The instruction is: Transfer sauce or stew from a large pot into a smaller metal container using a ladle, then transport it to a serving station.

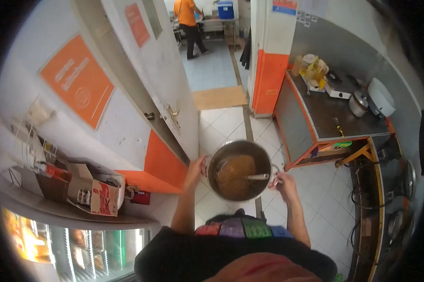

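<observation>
Held out in front of my body is a deep metal pot (pixel 217 149) with a handle on each side. A brown sauce or batter-like food (pixel 233 167) covers its bottom, and a metal utensil handle (pixel 257 177) sticks out of it to the right. My left hand (pixel 199 169) grips the pot's left side at the handle. Around the looped right handle, the fingers of my right hand (pixel 284 183) are closed. The pot hangs above the white tiled floor (pixel 219 121), apart from the furniture. What part of the utensil lies in the food is hidden.
A white door (pixel 155 67) stands open at left beside a doorway with a tan mat (pixel 219 97). Beyond, a person in orange (pixel 185 14) is near a blue cooler (pixel 225 10). A metal table (pixel 314 112) at right bears a lidded pot (pixel 358 104). A lit display fridge (pixel 92 246) stands lower left.
</observation>
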Tool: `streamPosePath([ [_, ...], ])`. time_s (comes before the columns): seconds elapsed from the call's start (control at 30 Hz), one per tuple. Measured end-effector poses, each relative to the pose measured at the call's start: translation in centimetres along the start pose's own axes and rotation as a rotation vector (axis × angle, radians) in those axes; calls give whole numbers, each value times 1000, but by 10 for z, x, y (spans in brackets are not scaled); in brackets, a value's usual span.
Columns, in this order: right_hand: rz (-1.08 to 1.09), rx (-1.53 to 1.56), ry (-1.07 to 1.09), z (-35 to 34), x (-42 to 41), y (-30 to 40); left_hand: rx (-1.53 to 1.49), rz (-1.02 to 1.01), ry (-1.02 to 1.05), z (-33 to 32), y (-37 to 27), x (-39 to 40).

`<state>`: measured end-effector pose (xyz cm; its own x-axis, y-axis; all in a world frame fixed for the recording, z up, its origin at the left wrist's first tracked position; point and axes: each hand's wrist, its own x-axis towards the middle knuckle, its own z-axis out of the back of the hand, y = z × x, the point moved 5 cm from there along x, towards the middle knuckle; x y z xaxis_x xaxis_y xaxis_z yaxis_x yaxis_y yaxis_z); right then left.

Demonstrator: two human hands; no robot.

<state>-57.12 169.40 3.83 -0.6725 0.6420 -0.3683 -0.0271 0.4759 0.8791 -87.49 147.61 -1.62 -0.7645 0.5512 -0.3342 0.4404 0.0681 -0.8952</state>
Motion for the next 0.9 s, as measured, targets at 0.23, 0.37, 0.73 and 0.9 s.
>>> streamPosePath([
  [0.23, -87, -61, 187, -23, 251, 72, 243, -67, -143, -29, -61, 160],
  [0.37, -141, -90, 149, -37, 367, 80, 498, -131, -283, -35, -75, 266],
  [0.73, 1, 36, 264, -129, 712, 292, 128, -96, -218, -147, -243, 643],
  [0.9, 101, 82, 327, -187, 886, 369, -215, -289, -87, -168, -322, 802],
])
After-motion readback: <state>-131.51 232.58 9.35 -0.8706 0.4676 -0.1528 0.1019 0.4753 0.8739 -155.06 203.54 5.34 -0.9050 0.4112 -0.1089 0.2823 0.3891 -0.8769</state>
